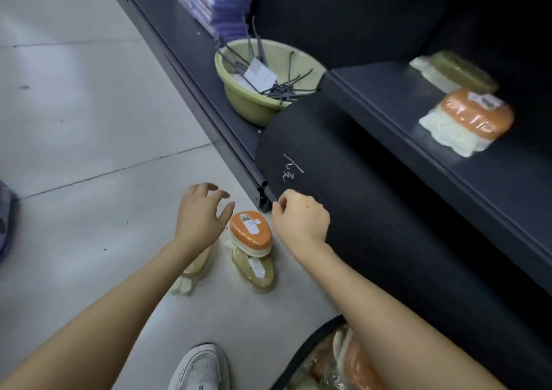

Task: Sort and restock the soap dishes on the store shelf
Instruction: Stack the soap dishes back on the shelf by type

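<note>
Head: left hand spread, right hand curled, flanking soap dish.

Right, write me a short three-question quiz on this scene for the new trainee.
1. True or false: both soap dishes on the shelf have orange lids.
2. The soap dish between the left hand and right hand sits: A) on a counter B) on the floor C) on a chair.
3. Fill in: the dark metal rods lie in a green ____.

Key:
1. False. There is one green-lidded dish and one orange-lidded dish.
2. B.
3. basin.
</note>
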`<control>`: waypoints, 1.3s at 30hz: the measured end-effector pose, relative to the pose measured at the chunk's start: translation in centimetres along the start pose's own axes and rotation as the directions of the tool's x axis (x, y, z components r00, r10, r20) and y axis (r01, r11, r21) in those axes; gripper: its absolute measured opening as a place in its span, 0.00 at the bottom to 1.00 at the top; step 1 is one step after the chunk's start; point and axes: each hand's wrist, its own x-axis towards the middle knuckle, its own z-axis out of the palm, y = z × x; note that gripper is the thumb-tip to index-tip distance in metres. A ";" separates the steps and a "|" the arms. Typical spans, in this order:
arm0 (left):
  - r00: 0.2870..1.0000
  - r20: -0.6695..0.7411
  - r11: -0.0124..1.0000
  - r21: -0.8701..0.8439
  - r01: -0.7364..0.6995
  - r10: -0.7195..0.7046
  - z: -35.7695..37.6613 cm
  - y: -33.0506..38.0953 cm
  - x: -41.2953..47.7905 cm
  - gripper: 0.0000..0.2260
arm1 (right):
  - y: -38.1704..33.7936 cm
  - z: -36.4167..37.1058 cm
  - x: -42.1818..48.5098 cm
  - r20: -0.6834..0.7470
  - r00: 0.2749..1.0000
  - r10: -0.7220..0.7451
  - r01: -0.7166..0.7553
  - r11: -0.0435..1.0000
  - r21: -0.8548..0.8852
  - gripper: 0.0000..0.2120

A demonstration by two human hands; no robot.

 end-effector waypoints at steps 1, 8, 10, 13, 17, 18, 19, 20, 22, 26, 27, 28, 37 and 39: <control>0.998 -0.038 0.999 -0.020 -0.047 0.046 -1.2 1.7 0.9 0.10 | 0.5 -2.3 -0.3 -0.064 0.997 -0.031 0.031 0.999 0.007 0.11; 0.920 -0.220 0.927 -0.120 -0.356 0.325 -6.0 14.1 6.0 0.14 | 9.6 -14.0 -0.9 -0.719 0.672 -0.177 0.180 0.981 -0.074 0.10; 0.883 -0.272 0.885 -0.165 -0.435 0.384 -6.4 17.9 6.9 0.16 | 13.3 -15.4 0.2 -0.750 0.649 -0.129 0.095 0.991 -0.089 0.10; 0.855 -0.304 0.840 -0.225 -0.493 0.420 -6.0 22.9 7.9 0.16 | 18.0 -16.7 2.6 -0.638 0.769 -0.023 0.002 0.999 -0.033 0.18; 0.869 -0.189 0.828 -0.265 -0.494 0.458 -3.6 28.8 8.6 0.22 | 20.9 -18.1 4.5 -0.442 0.895 -0.053 0.108 0.989 0.100 0.22; 0.879 -0.130 0.839 -0.262 -0.477 0.459 -3.1 30.1 8.8 0.25 | 21.2 -18.2 4.6 -0.406 0.912 -0.053 0.133 0.976 0.171 0.21; 0.891 -0.069 0.855 -0.256 -0.451 0.450 -2.8 31.3 9.0 0.29 | 21.6 -18.2 4.5 -0.388 0.920 -0.043 0.151 0.956 0.253 0.21; 0.903 -0.013 0.873 -0.250 -0.418 0.429 -2.6 32.2 9.4 0.33 | 22.1 -18.3 4.5 -0.383 0.924 -0.020 0.169 0.918 0.360 0.21; 0.917 0.080 0.902 -0.236 -0.362 0.390 -2.4 33.1 10.3 0.39 | 23.2 -19.0 4.8 -0.366 0.929 0.045 0.223 0.722 0.655 0.24; 0.896 0.155 0.902 -0.196 -0.386 0.417 -1.9 33.7 11.0 0.44 | 25.1 -20.5 5.6 -0.294 0.954 0.050 0.252 0.393 0.884 0.27; 0.896 0.152 0.903 -0.175 -0.392 0.418 -1.7 34.0 11.1 0.44 | 25.1 -20.7 5.8 -0.282 0.958 0.044 0.246 0.376 0.893 0.26; 0.899 0.136 0.905 -0.147 -0.398 0.417 -1.4 34.3 11.4 0.43 | 25.1 -20.6 6.4 -0.280 0.957 0.068 0.238 0.362 0.901 0.24; 0.930 -0.023 0.909 -0.203 -0.365 0.368 -1.2 32.0 15.0 0.35 | 27.5 -21.0 16.7 -0.481 0.852 0.204 0.007 0.916 0.401 0.31; 0.935 -0.066 0.909 -0.219 -0.354 0.348 -0.9 31.8 14.9 0.38 | 27.7 -20.8 19.1 -0.444 0.876 0.190 -0.008 0.925 0.380 0.34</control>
